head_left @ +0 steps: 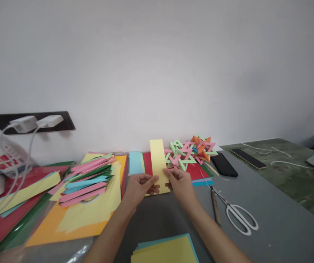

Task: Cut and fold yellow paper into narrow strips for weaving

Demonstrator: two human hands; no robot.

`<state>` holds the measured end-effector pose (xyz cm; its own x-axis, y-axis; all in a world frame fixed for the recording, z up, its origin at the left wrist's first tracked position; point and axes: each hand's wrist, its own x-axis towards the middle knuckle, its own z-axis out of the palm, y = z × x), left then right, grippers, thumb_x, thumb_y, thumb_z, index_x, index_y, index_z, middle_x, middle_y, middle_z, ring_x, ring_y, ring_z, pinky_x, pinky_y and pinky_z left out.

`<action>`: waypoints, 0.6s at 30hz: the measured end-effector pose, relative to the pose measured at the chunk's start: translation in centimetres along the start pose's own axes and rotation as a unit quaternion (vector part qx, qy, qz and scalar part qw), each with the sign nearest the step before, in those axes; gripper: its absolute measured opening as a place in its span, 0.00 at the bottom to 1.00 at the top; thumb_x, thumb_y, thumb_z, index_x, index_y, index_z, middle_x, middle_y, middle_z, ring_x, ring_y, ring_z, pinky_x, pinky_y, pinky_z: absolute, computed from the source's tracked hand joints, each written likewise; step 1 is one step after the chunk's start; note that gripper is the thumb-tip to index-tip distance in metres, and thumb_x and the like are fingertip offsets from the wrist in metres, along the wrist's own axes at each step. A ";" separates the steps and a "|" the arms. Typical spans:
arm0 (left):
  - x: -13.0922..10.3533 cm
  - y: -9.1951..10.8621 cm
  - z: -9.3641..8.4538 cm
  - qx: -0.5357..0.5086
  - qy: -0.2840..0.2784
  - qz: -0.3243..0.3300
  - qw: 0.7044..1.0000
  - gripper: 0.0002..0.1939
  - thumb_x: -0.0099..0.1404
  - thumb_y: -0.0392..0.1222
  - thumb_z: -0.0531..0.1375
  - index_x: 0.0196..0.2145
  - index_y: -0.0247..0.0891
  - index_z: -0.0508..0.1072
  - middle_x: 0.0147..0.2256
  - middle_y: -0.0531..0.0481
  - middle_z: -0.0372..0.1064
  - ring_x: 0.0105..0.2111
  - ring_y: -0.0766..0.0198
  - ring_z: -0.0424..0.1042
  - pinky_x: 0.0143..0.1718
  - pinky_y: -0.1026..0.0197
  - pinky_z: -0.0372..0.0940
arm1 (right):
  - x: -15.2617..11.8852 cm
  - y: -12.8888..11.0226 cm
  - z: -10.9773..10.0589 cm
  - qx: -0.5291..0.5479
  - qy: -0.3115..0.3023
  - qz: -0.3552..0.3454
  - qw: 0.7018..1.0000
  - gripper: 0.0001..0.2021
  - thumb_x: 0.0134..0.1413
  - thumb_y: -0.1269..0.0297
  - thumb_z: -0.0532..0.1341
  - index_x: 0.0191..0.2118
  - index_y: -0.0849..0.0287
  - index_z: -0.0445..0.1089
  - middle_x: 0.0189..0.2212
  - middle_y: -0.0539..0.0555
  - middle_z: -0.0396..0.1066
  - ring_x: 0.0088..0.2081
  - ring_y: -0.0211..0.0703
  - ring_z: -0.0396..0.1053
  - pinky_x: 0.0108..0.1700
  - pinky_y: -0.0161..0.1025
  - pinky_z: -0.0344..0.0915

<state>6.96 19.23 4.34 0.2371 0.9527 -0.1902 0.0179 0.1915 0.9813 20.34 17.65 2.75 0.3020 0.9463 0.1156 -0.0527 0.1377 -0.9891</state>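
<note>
The left hand [142,184] and right hand [181,182] each have a grip pinched on the yellow strip [157,157], thumb against fingers. It stands above the table [272,204], just off the view's centre towards six o'clock. From it, sheets [165,252] lie at six, scissors [229,205] at four, a phone [224,164] at three. Out at nine, a bag [8,157] bears red print, unreadable here; marks on the chargers [26,124] above are too faint to read.

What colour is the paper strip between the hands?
The paper strip is pale yellow; head view.
</note>
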 end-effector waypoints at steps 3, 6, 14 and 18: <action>0.0 0.0 -0.1 0.003 0.012 0.017 1.000 0.15 0.44 0.48 0.64 0.22 0.32 0.69 0.17 0.48 0.70 0.15 0.69 0.68 0.17 0.70 0.62 | 0.2 0.0 -0.1 0.017 -0.014 0.015 1.000 0.17 0.39 0.51 0.61 0.24 0.63 0.70 0.16 0.50 0.66 0.14 0.33 0.61 0.17 0.31 0.60; 0.1 -0.1 -0.1 0.002 0.035 0.046 0.998 0.16 0.44 0.49 0.64 0.21 0.32 0.68 0.16 0.50 0.69 0.14 0.70 0.67 0.16 0.71 0.61 | 0.0 -0.2 0.0 0.031 -0.027 0.007 0.999 0.16 0.40 0.52 0.61 0.25 0.64 0.70 0.14 0.49 0.65 0.15 0.34 0.62 0.18 0.30 0.59; 0.4 -0.3 -0.1 0.016 0.033 0.046 0.998 0.18 0.46 0.53 0.61 0.22 0.32 0.70 0.18 0.49 0.71 0.18 0.65 0.71 0.21 0.66 0.66 | -0.4 0.2 0.5 0.028 -0.020 0.027 0.999 0.17 0.40 0.51 0.60 0.23 0.63 0.67 0.10 0.44 0.58 0.10 0.29 0.54 0.11 0.27 0.50; 0.8 -0.2 -0.7 -0.035 0.085 0.066 0.994 0.17 0.45 0.49 0.63 0.29 0.32 0.73 0.23 0.48 0.73 0.24 0.64 0.72 0.29 0.63 0.68 | -0.5 0.2 0.7 0.012 -0.051 0.022 0.998 0.17 0.41 0.51 0.60 0.22 0.63 0.66 0.09 0.45 0.59 0.09 0.29 0.55 0.10 0.27 0.50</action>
<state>6.45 20.11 4.01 0.0648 0.9955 -0.0687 -0.0720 0.0734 0.9947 19.55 17.44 2.58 0.2001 0.9764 0.0811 -0.0867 0.1001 -0.9912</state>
